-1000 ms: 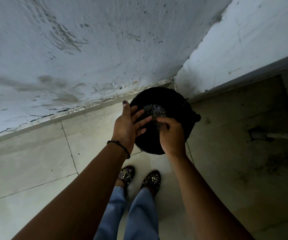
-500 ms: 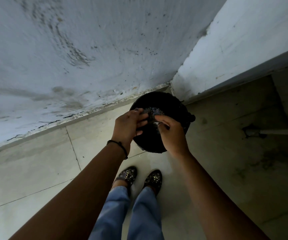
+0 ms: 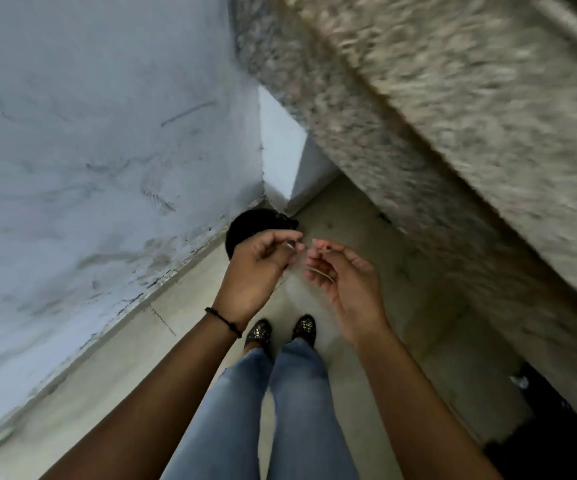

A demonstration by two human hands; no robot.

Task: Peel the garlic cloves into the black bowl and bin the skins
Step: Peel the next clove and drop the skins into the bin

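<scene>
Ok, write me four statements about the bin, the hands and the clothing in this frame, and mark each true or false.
1. The black bin stands on the floor at the foot of the wall. True.
2. The left hand and right hand reach inside the bin. False: both are held up outside it, fingers loosely curled.
3. The black cord bracelet is on the right wrist. False: it is on the left wrist.
4. The person wears blue jeans and dark patterned shoes. True.
</scene>
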